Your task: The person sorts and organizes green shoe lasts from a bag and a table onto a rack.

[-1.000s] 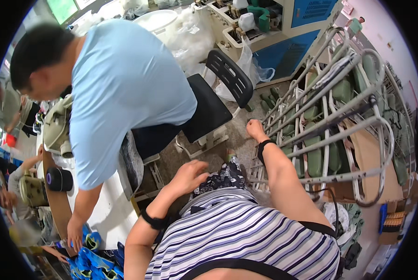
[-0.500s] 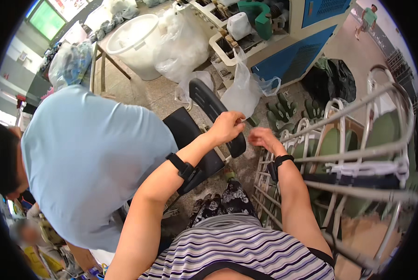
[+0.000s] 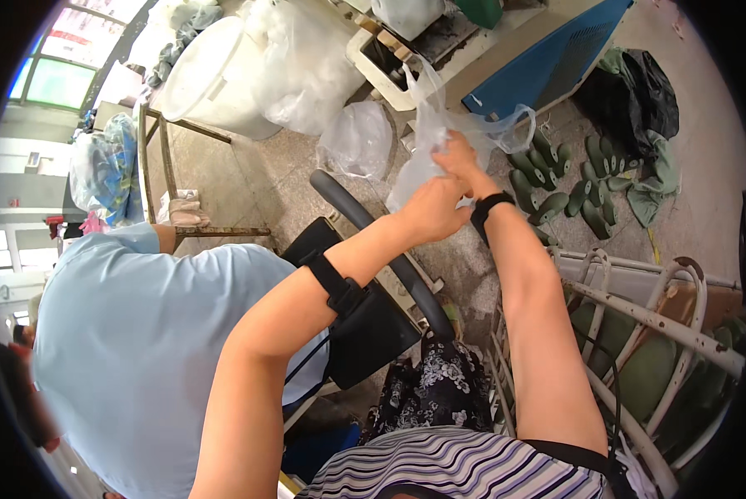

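In the upper middle of the frame, a clear plastic bag (image 3: 425, 125) hangs against the cream-and-blue machine (image 3: 547, 62), its top apparently caught on the machine's edge, which would keep it upright and within reach. The right hand (image 3: 463, 160) lies over the bag's right side, fingers bent against the film; whether they pinch it cannot be told. The left hand (image 3: 433, 208) is just below, beside the right wrist, its fingers loosely curled, with no held thing visible and any grip impossible to confirm. Both arms stretch long, probably because the black chair (image 3: 364, 324) stands between body and machine; the left forearm passes above its backrest. At right of centre, dark green foot-shaped pieces (image 3: 549, 170) lie in clusters on the floor (image 3: 706, 200), seemingly grouped to stay together, near a black bag (image 3: 643, 104). The metal rack (image 3: 697, 341) at lower right holds similar green pieces between its bars, presumably keeping them apart.
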Tool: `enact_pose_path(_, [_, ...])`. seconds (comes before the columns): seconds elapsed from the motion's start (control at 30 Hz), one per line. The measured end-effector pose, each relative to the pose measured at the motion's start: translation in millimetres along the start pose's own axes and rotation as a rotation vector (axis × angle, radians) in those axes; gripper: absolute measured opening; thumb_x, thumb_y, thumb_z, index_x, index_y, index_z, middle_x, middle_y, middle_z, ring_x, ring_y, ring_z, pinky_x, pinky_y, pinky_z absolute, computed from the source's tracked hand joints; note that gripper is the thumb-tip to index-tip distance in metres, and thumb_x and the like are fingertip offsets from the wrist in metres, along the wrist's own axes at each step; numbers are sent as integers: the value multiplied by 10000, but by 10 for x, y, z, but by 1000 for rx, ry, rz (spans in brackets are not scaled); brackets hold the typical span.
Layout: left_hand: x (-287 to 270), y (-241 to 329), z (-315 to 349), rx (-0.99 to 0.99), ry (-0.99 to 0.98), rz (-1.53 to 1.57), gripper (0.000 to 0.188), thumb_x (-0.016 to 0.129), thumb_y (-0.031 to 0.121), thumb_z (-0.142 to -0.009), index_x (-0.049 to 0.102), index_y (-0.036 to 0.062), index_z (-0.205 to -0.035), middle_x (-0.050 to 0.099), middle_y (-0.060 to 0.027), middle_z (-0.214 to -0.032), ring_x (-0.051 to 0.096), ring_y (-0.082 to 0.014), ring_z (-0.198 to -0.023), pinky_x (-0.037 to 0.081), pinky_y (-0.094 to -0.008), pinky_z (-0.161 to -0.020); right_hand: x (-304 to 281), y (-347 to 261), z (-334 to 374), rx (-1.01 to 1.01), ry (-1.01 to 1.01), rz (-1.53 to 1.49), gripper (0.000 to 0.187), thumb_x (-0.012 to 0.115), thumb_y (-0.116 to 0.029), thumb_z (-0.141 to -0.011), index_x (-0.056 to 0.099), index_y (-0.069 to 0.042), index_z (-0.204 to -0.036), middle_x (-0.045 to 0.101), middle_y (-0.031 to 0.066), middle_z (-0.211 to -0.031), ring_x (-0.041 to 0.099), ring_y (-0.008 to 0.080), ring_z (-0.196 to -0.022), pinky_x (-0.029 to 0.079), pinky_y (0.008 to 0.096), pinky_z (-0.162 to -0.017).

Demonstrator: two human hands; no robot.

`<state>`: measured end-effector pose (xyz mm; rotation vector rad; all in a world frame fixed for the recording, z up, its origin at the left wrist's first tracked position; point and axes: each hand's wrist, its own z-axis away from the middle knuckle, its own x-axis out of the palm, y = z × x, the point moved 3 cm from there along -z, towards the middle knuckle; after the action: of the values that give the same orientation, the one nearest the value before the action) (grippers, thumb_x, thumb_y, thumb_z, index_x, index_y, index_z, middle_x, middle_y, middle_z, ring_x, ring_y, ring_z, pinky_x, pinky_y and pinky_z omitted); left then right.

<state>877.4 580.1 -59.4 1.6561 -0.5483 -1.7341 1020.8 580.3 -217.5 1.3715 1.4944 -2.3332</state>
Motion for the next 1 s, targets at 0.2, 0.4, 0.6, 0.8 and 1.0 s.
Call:
enact_pose_path(0.2, [-4,-313,-497,234,60,-221,309,580,108,-749,604,-21,-1029,617,-186,-1002,603,-359,-921,480,-412,-819,213,-218,679,-325,61,-479,429,584,-260,-804,532,5,-1138,582,152,-1085,551,270,-1037,438,421,-848])
enact_pose_path(0.4, [-92,-812,-597,-139,-481,-606,363,594,258,-759,662,21,-1025,669,-175,-987,631,-319,-946,489,-414,-801,236,-478,1084,-5,-480,-1162,264,511,-134,-877,512,9,-1099,618,121,-791,629,193,-693,516,304,-649])
enact_pose_path(0.6, [-192,-812,-179,-306,-810,-807,334,577,305,-783,700,39,-942,673,-160,-986,634,-295,-945,484,-392,-820,180,162,695,46,426,-1047,226,495,-127,-864,553,30,-1017,621,95,-739,626,191,-674,524,324,-664])
enact_pose_path(0.8, [9,-187,27,63,-919,-548,321,593,311,-785,694,79,-982,678,-158,-899,628,-315,-918,469,-392,-828,684,888,613,89,-685,333,334,633,-213,-794,570,-2,-1045,638,199,-1039,612,383,-927,487,428,-846])
enact_pose_path(1.0, [-39,109,266,235,-827,-455,334,602,360,-782,708,82,-934,679,-135,-826,636,-297,-820,438,-374,-828,877,640,872,43,-487,310,738,771,-253,-684,385,-54,-1281,511,227,-1243,524,356,-1135,457,442,-914])
